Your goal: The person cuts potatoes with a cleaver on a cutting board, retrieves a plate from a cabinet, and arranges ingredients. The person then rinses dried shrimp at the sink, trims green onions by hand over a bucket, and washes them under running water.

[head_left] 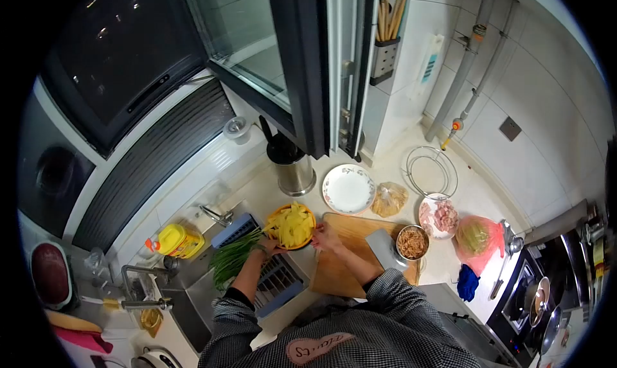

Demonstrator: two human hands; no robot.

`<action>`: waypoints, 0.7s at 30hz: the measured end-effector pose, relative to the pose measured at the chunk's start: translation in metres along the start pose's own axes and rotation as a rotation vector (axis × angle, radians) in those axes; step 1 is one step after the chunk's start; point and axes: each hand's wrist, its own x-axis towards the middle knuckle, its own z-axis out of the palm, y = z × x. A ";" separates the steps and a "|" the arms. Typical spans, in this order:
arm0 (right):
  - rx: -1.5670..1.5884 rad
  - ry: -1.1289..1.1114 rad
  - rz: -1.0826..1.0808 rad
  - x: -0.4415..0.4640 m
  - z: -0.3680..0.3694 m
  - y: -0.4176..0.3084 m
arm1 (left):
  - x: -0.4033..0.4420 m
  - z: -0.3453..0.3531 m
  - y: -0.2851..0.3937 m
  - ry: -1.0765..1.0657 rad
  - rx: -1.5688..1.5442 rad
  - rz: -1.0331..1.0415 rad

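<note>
My checked top (385,326) lies nearest; my left hand (270,246) and right hand (326,237) clamp the orange bowl (299,246) (heaped with yellow slices (290,224)) by the far left corner of the board (340,265).

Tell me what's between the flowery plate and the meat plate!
A see-through bag of yellowish-brown food lies between the flowery plate and the meat plate. The head view shows it.

A round, orange-yellow container (312,234), open side up, is heaped with flat, pale-yellow cut pieces (290,223). They overlap loosely, rising above its rim. It lies at eleven o'clock from the wearer's body.
</note>
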 end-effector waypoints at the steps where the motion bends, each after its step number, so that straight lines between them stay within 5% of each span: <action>1: -0.095 0.020 -0.032 0.000 0.005 -0.002 | -0.002 0.001 -0.002 0.046 0.015 -0.015; 6: -0.290 0.050 -0.175 -0.001 0.014 -0.003 | -0.032 0.017 0.011 0.211 0.245 0.016; 8: -0.334 0.079 -0.196 -0.016 0.020 -0.016 | -0.006 -0.003 -0.010 0.138 0.076 0.038; 15: -0.174 0.085 -0.202 -0.028 0.032 -0.026 | -0.063 0.012 0.016 0.079 0.341 0.152; 18: -0.101 0.079 -0.216 -0.028 0.033 -0.021 | -0.072 0.012 0.014 0.214 0.525 0.057; 21: 0.025 0.050 -0.202 -0.032 0.029 -0.026 | -0.035 -0.018 -0.019 0.407 0.800 0.350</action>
